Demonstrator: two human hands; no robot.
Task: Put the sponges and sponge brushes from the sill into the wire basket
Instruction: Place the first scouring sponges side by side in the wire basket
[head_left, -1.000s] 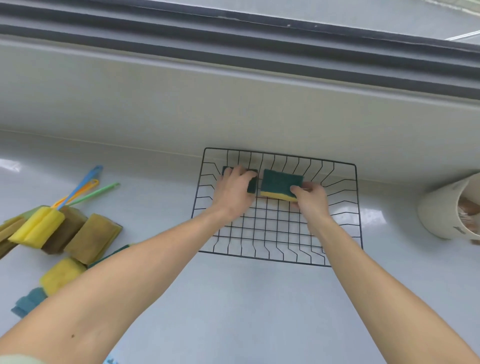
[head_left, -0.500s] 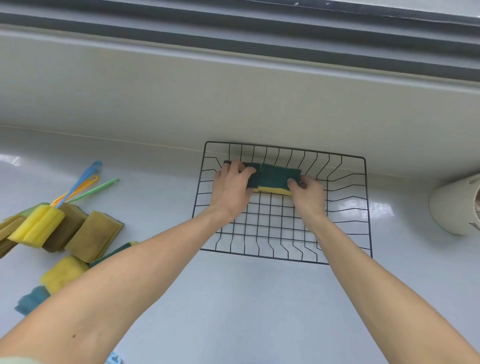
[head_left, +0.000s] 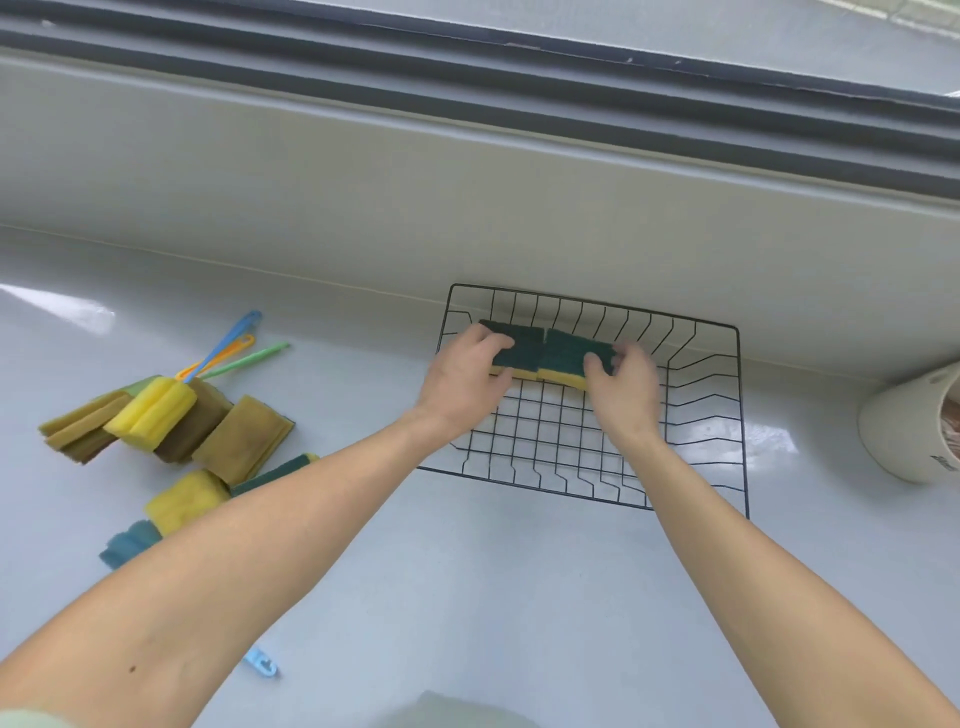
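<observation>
A black wire basket (head_left: 691, 415) sits on the pale sill (head_left: 467, 597) against the wall, well right of a loose pile of sponges and sponge brushes (head_left: 171, 421). Inside its far end, two green-topped yellow sponges (head_left: 550, 353) lie touching side by side. The left hand (head_left: 462, 374) curls over the left sponge and the right hand (head_left: 623, 387) over the right one, fingers pressed on their tops.

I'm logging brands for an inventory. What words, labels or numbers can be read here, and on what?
Cream container: a dark printed mark near its lower rim, too blurred and too far cut off to read.
Sponges, sponge brushes, wire basket: no text to be seen.
Nothing else legible.
</observation>
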